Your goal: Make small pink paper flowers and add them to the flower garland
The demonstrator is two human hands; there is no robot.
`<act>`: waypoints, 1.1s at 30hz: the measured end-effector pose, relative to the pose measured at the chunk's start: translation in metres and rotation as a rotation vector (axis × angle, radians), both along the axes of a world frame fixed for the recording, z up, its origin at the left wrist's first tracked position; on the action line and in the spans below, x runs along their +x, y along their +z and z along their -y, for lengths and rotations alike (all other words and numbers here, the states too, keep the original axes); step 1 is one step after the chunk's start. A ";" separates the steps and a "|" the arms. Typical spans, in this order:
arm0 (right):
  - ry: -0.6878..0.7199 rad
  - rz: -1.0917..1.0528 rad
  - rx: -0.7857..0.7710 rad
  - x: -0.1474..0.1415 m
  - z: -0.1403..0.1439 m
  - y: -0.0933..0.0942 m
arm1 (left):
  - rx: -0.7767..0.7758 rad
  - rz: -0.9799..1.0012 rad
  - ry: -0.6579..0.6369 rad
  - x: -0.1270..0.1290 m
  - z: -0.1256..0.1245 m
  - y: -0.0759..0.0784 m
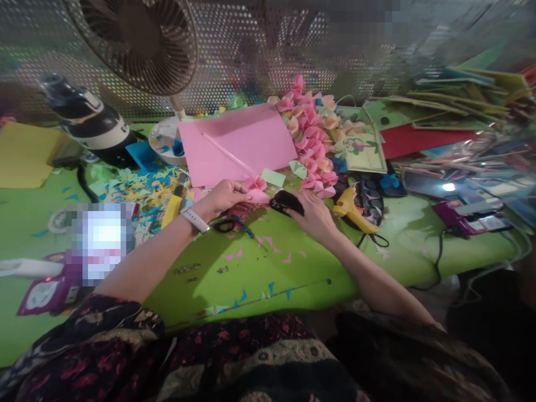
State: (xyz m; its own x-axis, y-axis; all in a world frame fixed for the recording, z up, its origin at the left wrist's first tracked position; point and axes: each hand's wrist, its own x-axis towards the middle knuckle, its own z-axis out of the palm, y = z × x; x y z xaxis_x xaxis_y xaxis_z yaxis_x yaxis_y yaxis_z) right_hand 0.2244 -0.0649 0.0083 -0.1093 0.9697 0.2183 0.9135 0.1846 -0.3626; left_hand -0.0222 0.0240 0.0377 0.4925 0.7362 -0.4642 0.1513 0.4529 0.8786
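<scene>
My left hand (224, 198), with a white-strapped watch at the wrist, pinches a pink paper piece (258, 196). On the other side, my right hand (313, 215) is wrapped round a black stapler (288, 202). The stapler's front end meets the right edge of the pink paper; whether its jaws are pressed together cannot be seen. A pink paper flower (255, 183) lies just beyond my left fingertips, close to a pale green paper square (273, 177). Scissors (224, 225) with dark handles rest on the table below my left hand.
Behind my hands lie a pink sheet (238, 142) and a heap of paper flowers (312, 142). To the right is a yellow glue gun (355, 211). Paper scraps (144, 195), a black bottle (98, 128) and a fan (138, 39) are on the left. A lit, blurred screen (103, 240) stands near my left forearm.
</scene>
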 end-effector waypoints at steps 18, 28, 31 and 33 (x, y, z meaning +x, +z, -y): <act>0.246 -0.198 -0.155 0.018 0.006 0.018 | -0.058 -0.051 -0.187 0.010 0.024 0.001; 0.246 -0.187 -0.136 0.019 0.006 0.017 | -0.067 -0.066 -0.276 0.012 0.027 -0.007; 0.246 -0.194 -0.145 0.017 0.006 0.017 | -0.130 -0.022 -0.354 0.011 0.028 -0.009; 0.250 -0.196 -0.145 0.017 0.006 0.017 | -0.149 -0.018 -0.365 0.013 0.028 -0.010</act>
State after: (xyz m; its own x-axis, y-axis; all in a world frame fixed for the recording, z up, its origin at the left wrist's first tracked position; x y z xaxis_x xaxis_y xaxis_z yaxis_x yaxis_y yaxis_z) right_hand 0.2414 -0.0707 0.0255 -0.3172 0.9407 0.1205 0.7567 0.3276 -0.5658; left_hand -0.0090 -0.0045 0.0279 0.7004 0.4379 -0.5637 0.3404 0.4892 0.8030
